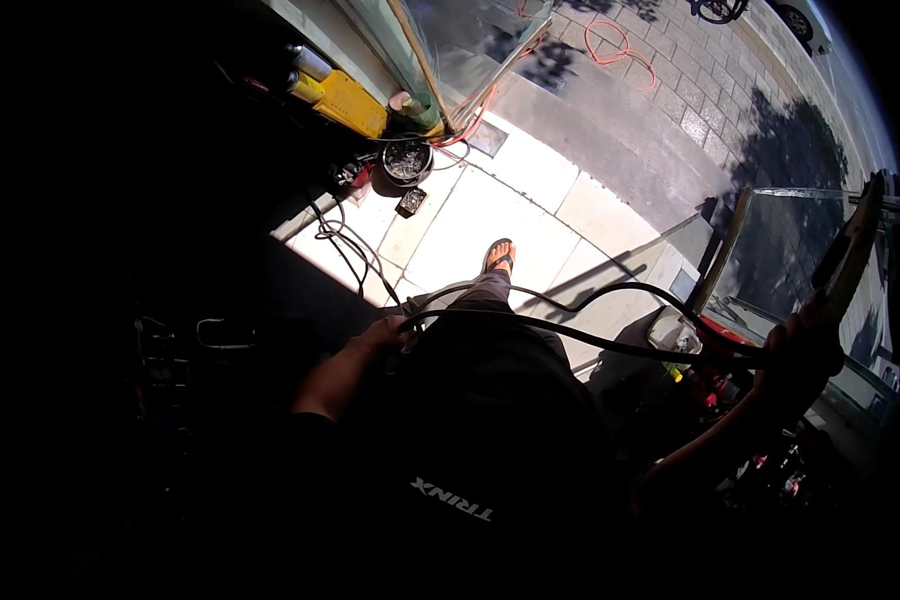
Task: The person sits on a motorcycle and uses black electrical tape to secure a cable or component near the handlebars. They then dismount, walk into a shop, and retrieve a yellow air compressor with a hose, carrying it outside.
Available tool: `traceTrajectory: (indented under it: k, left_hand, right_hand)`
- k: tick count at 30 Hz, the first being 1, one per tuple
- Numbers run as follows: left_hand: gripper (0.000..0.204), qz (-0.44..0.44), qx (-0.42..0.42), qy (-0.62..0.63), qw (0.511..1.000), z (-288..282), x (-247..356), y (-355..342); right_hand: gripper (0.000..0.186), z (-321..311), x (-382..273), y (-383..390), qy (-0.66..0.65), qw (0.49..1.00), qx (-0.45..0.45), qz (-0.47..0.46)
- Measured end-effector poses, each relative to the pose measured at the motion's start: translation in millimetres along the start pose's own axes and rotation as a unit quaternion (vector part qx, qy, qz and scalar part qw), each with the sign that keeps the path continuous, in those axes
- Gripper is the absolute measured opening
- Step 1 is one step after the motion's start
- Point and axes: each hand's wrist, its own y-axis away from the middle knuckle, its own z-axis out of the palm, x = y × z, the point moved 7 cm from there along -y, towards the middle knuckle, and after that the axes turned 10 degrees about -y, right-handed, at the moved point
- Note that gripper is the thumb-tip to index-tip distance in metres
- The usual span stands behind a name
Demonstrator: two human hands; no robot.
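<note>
A black cable [590,338] or hose stretches across in front of my body in two loose strands. My left hand [385,335], at the middle left, is closed around it near my hip. Over at the far right my raised right hand [802,345] is closed where both strands meet. A long dark object [850,250] with a paler edge rises from that hand; shadow hides what kind it is and exactly how it is gripped. More black cable [355,240] lies looped on the pale tiles beyond my left hand.
A round pot [407,160] of small dark pieces and a small box [411,202] stand on the tiles. Behind them is a yellow case [350,105]. Glass doors [770,245] flank the sunlit doorway. An orange cable [615,50] lies on the paving. Deep shadow covers the left.
</note>
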Motion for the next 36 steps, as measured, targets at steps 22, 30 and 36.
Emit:
traceTrajectory:
  k: [22,30,36]
  left_hand:
    - [0.033,-0.002,0.414,0.053,0.909,64,343,-48]
    - [0.034,0.052,0.367,-0.082,0.925,-14,511,-156]
    - [0.046,0.081,0.287,-0.073,0.952,-78,644,-216]
  right_hand:
    - [0.04,-182,-290,-129,0.079,0.992,-0.093,-0.023]
    - [0.039,-211,-354,-197,0.153,0.984,-0.074,-0.05]
    - [0.039,-205,-340,-269,0.188,0.978,0.049,-0.069]
